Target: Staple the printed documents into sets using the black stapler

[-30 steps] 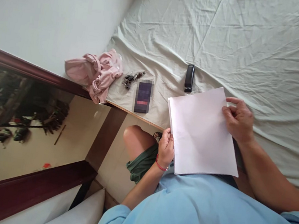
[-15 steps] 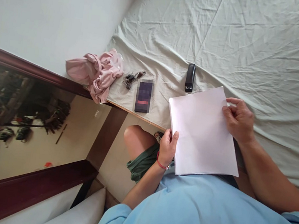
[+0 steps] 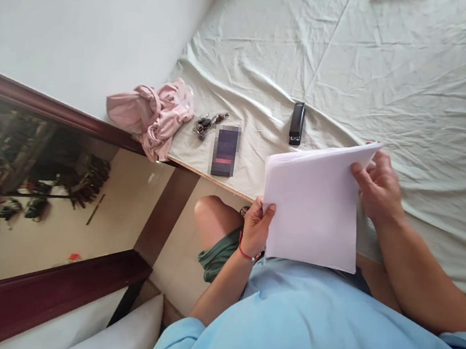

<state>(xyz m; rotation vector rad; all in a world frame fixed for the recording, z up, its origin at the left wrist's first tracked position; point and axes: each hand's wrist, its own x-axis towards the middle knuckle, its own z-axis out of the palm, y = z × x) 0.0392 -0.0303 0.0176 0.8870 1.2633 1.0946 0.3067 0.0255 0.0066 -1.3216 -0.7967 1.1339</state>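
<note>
A stack of white paper (image 3: 314,207) is held over my lap, against the front of my blue shirt. My left hand (image 3: 257,227) pinches its left edge, thumb on top. On the other side my right hand (image 3: 378,184) grips the upper right corner, which bends upward; the fingers behind the sheets are partly hidden. Just beyond the stack's far edge, a black stapler (image 3: 297,123) lies on the pale sheet. A blurred-out phone (image 3: 224,151) rests near the edge, left of the stack.
The wrinkled pale bed sheet (image 3: 398,76) spreads ahead and to the right. Keys (image 3: 205,125) and a bunched pink cloth (image 3: 155,114) lie by the wall (image 3: 86,15). A dark-framed mirror (image 3: 125,184) stands at the left.
My right hand has lifted and bent the upper right corner of the paper, shifting slightly right. The stack's lower edge has swung left and up a little. My left hand still grips its edge.
</note>
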